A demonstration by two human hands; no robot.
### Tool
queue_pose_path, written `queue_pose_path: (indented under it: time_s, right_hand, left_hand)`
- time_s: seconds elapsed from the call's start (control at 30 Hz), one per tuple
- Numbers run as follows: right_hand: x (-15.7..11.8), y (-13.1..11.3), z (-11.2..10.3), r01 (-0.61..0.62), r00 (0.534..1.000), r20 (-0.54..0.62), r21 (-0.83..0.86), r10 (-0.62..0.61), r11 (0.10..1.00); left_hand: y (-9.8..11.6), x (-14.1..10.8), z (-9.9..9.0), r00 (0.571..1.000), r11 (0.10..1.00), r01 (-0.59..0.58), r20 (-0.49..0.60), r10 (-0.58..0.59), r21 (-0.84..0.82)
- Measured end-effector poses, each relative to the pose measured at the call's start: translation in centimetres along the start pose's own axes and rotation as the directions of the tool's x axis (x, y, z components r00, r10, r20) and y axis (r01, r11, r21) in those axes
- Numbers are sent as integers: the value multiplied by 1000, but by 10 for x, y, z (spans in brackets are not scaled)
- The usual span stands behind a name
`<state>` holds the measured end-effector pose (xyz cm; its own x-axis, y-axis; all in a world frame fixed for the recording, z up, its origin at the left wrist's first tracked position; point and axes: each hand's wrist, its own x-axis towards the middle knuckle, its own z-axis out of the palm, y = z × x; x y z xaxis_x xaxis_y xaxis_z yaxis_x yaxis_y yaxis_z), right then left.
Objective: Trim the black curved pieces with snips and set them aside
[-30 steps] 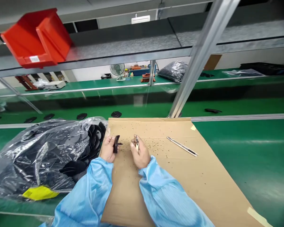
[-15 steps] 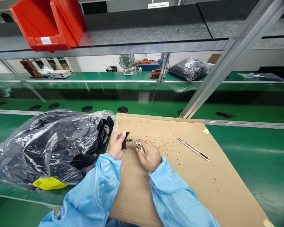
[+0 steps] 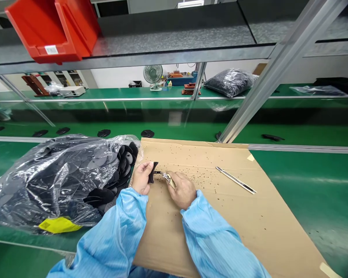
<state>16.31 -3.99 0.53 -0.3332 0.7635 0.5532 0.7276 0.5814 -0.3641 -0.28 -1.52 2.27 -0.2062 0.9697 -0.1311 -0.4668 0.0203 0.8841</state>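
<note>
Black part (image 3: 152, 174), its stem (image 3: 157, 172) apparently attached, is pinched in the left hand (image 3: 141, 179) over the cardboard (image 3: 226, 227); the right hand (image 3: 185, 191) clasps pliers (image 3: 166, 176) at the stem. Many discs (image 3: 124, 161) lie in the bag (image 3: 46, 181) at left.

a thin, black curved part (image 3: 152, 173) is held upright, nearly edge-on, in the left hand (image 3: 141, 179), a slim dark prong (image 3: 157, 172) jutting rightward from it. small metal nippers (image 3: 167, 177) with cream handles slant in the right hand (image 3: 184, 192), their jaws at the prong's end; contact is too small to tell.
</note>
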Motion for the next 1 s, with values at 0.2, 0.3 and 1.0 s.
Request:
queue_pose_path:
  time_s: [0.2,0.3,1.0]
  right_hand:
    - [1,-2,-7,-31,995,96,-71,38,997]
    - [1,-4,-7,-67,990,123,-70,75,995]
    - [6,-1,-6,-224,941,-155,382,301,897]
  left_hand:
    - [1,-1,1,1000,1000,11,25,-11,-5]
    - [-1,0,0,1000,1000,11,17,-11,-1]
    - [5,-4,2,984,981,79,171,-48,-179]
